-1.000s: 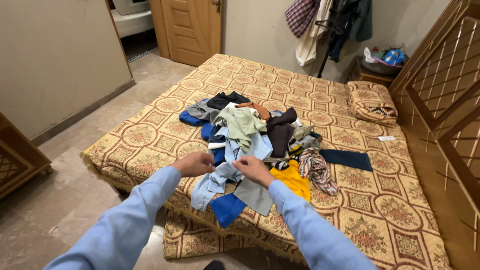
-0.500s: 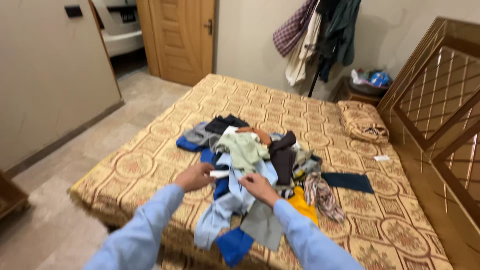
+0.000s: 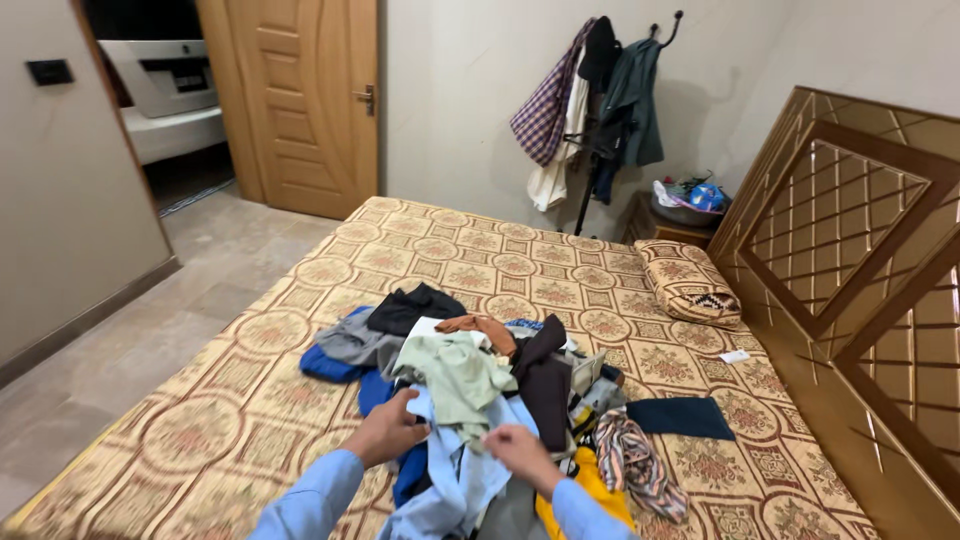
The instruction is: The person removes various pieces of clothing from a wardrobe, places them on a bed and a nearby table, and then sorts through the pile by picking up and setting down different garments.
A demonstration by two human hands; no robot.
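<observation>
Low in the middle of the frame, the left hand [image 3: 388, 428] closes its fingers on the upper edge of a light blue garment [image 3: 458, 478]; the right hand [image 3: 518, 452] pinches the same cloth just to the right, fingers curled in with a fold between them; both arms wear light blue sleeves [image 3: 315, 500] that enter from the bottom edge.

The light blue garment lies at the near side of a heap of clothes [image 3: 480, 390], centre and lower centre of the frame, on a bed with a gold patterned cover [image 3: 250, 400]; a pale green shirt [image 3: 455, 372] sits just above the hands, touching the blue cloth; a dark brown garment [image 3: 545, 380] lies to its right, a black one [image 3: 415, 305] at the far edge of the heap, a deep blue one [image 3: 330, 362] at its left side; a yellow piece [image 3: 590, 490] and a striped cloth [image 3: 635, 465] lie right of the right hand; a flat navy piece [image 3: 680, 417] rests apart, further right.

A matching pillow [image 3: 690, 285] sits at the right centre beside the wooden headboard [image 3: 850, 230]; a coat stand hung with clothes [image 3: 595, 100] is at the upper centre; a wooden door [image 3: 300, 100] stands at the upper left.
</observation>
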